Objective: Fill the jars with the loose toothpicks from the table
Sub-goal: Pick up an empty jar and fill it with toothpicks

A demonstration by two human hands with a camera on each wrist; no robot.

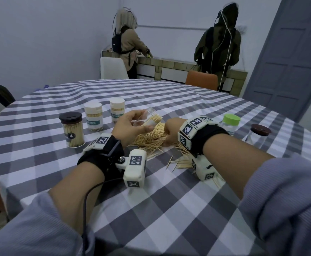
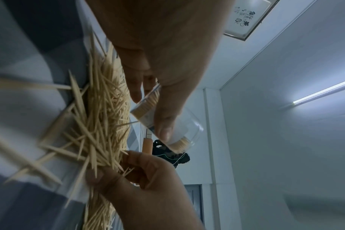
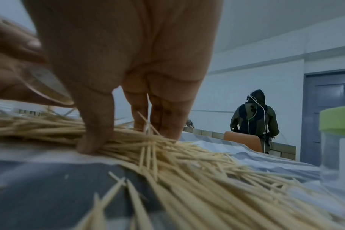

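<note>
A clear open jar [image 1: 147, 118], light and slippery, is held tilted in the left hand [image 1: 130, 126] above the toothpick pile [image 1: 149, 139] on the desk [image 1: 169, 200]. The stiff, sharp toothpicks are pinched in a bundle by the right hand [image 1: 172, 133], best gripped mid-length.

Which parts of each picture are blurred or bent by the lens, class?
Head view: the wide lens bows the grey door and the checked tablecloth's far edge. Left wrist view: the nearest loose wooden toothpicks smear. Right wrist view: the green-lidded clear jar and foreground toothpicks are soft.
</note>
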